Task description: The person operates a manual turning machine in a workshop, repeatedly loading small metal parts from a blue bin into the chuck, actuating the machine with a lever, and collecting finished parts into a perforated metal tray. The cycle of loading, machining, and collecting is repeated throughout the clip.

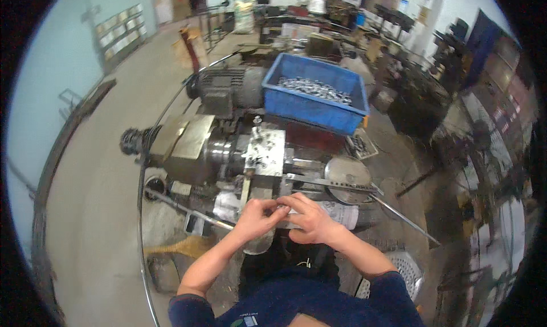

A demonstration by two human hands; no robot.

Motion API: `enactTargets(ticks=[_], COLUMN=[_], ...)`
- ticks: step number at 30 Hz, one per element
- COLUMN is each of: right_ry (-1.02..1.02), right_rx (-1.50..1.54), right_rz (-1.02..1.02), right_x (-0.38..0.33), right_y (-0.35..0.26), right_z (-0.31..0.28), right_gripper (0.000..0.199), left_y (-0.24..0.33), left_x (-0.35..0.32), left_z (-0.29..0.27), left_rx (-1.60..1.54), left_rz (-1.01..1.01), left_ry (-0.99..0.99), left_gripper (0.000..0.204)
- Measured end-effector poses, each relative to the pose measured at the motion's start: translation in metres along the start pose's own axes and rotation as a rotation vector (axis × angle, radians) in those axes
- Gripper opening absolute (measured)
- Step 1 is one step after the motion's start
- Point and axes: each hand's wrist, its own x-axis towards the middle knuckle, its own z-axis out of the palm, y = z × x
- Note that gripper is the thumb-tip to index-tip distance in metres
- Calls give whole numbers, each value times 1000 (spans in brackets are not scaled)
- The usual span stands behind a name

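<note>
Held left hand (256, 217) and right hand (310, 218) together at fingertips; could not tell whether clamped on anything. Judged paper (345, 214), beside right hand, light, soft, tearable; best taken by outer edge.

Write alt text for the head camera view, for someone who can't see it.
A person's bare left hand and right hand meet in front of a grey metal machine; anything held between them is too small to tell. Beyond stands a blue rectangular plastic bin of small silvery pieces, beside a grey ribbed motor.
</note>
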Motion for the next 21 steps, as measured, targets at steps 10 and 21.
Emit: enactTargets(ticks=[10, 21], right_ry=[-106, -366], right_rx=[-25, -317], right_rz=[11, 103], right_x=[35, 126], right_y=[8, 72], right_z=[2, 37], right_gripper=[35, 24], left_y=[-19, -40], left_x=[2, -57], left_z=[-13, -137], left_rx=[-393, 176], left_rz=[7, -137], left_ry=[154, 425], left_gripper=[40, 22])
